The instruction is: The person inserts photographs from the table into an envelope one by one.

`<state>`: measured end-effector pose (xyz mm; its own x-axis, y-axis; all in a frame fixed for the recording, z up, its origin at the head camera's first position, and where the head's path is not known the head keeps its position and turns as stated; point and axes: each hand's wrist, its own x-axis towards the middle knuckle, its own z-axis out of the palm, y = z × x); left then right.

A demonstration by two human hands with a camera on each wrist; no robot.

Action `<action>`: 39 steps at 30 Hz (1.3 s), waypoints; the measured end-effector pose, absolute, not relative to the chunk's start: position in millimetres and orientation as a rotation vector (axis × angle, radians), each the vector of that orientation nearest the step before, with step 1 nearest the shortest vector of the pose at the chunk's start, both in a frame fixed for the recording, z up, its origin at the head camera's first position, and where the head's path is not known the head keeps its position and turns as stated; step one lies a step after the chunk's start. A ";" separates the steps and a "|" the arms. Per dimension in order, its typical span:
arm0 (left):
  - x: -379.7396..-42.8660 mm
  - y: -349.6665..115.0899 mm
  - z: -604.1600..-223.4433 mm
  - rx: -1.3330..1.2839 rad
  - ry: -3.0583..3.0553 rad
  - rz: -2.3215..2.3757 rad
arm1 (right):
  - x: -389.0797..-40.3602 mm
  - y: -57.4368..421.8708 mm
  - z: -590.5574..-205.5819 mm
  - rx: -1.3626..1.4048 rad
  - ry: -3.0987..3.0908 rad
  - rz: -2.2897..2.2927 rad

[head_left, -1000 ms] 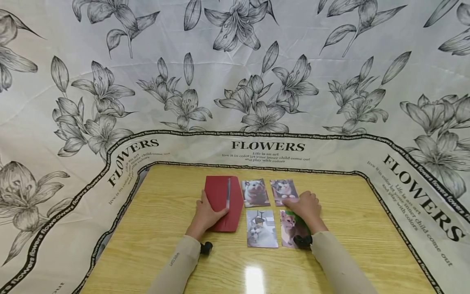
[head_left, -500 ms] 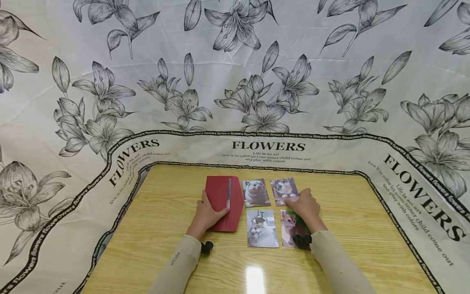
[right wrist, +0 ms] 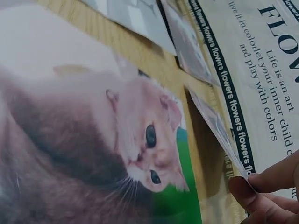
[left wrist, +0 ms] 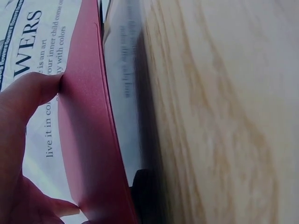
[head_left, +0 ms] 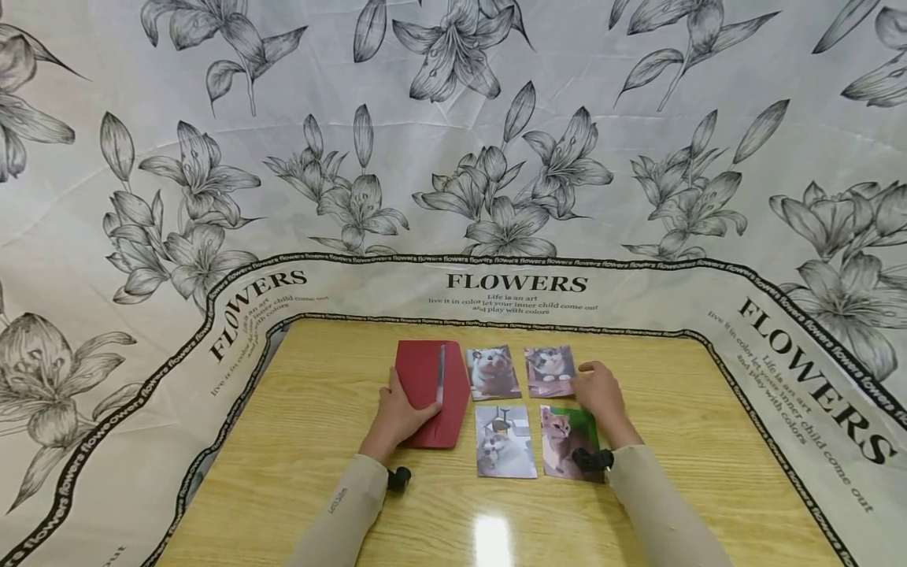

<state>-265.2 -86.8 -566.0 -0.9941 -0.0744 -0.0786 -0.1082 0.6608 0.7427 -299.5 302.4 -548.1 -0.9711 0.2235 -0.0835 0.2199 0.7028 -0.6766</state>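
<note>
In the head view my left hand point(head_left: 398, 416) holds a red envelope point(head_left: 420, 382), thumb on its face and fingers at its left edge. The left wrist view shows the envelope point(left wrist: 86, 116) raised at an angle over the wood. My right hand point(head_left: 602, 398) pinches the lower right corner of a kitten photo card point(head_left: 547, 364) between thumb and fingers. In the right wrist view that card point(right wrist: 217, 123) tilts up, with a shadow under it. Below my right wrist lies an orange cat photo card point(head_left: 558, 441), partly covered by the wrist camera.
A hamster photo card point(head_left: 494, 372) lies between the envelope and the kitten card. Under it is a white cat photo card point(head_left: 505, 445). The wooden table point(head_left: 319, 394) is bordered by a flower-print cloth point(head_left: 510, 236) at the back and sides.
My right hand has shifted slightly right, its fingers withdrawing to the kitten card's corner. That card has slid a little right, and more of the orange cat card shows. My left hand stays put.
</note>
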 end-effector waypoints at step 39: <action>-265.0 -87.0 -564.7 -0.154 2.804 1.242 | -275.5 194.0 -546.8 -0.166 -2.363 1.814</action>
